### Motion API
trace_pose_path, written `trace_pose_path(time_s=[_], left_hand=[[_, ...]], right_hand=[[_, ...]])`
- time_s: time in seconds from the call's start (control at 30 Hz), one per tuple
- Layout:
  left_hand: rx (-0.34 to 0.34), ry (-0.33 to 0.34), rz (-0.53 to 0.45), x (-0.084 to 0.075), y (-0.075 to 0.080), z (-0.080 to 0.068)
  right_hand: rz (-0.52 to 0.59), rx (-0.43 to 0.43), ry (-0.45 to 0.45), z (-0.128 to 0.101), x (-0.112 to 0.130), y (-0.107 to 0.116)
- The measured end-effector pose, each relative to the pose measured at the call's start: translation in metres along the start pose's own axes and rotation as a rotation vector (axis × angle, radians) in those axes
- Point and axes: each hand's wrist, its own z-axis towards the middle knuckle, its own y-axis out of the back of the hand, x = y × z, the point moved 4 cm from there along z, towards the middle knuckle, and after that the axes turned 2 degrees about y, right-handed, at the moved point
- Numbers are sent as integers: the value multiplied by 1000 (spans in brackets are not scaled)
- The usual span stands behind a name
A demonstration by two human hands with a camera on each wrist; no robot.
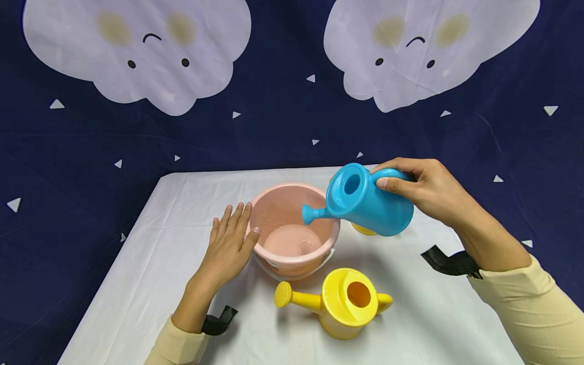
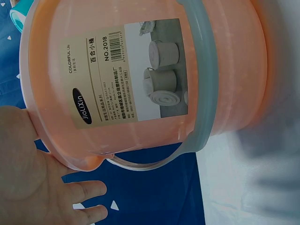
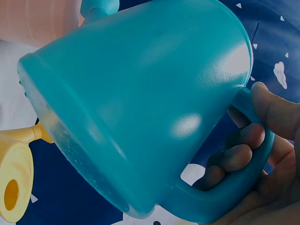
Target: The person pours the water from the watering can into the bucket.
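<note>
A pink bucket [image 1: 292, 223] stands on the white table [image 1: 150, 284]; its labelled side wall [image 2: 140, 75] fills the left wrist view. My left hand [image 1: 228, 246] lies flat against the bucket's left side, fingers straight [image 2: 42, 187]. My right hand [image 1: 424, 190] grips the handle of a blue watering can [image 1: 365, 200], held tilted above the bucket with its spout [image 1: 312, 214] over the bucket's opening. The right wrist view shows the blue can [image 3: 140, 103] close up, fingers [image 3: 234, 157] curled through the handle. Water lies in the bucket's bottom.
A yellow watering can [image 1: 342, 301] stands on the table in front of the bucket, spout pointing left; it shows also as the yellow can [image 3: 16, 183]. Another yellow object [image 1: 362, 230] is partly hidden behind the blue can. A dark blue cloud-print backdrop [image 1: 292, 101] hangs behind the table.
</note>
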Motion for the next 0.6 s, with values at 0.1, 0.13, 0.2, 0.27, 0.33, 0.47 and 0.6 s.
trace_pose_path(time_s=[0.1,0.13,0.2,0.27,0.33,0.47,0.6], left_hand=[[-2,-1,0,0,0,0],[-1,-1,-2,0,0,0],[-1,-1,-3,0,0,0],[-1,-2,-4,1,-1,0],[-1,-3,-4,1,-1,0],[-5,-4,-1,1,-1,1],[-6,-3,-6,0,-1,0]], right_hand=[[3,-1,0,0,0,0],[4,-1,1,0,0,0],[4,-2,1,0,0,0],[3,-2,1,0,0,-1],[2,-3,0,0,0,-1],[7,-3,-1,0,0,-1],[12,-2,-2,-1,0,-1]])
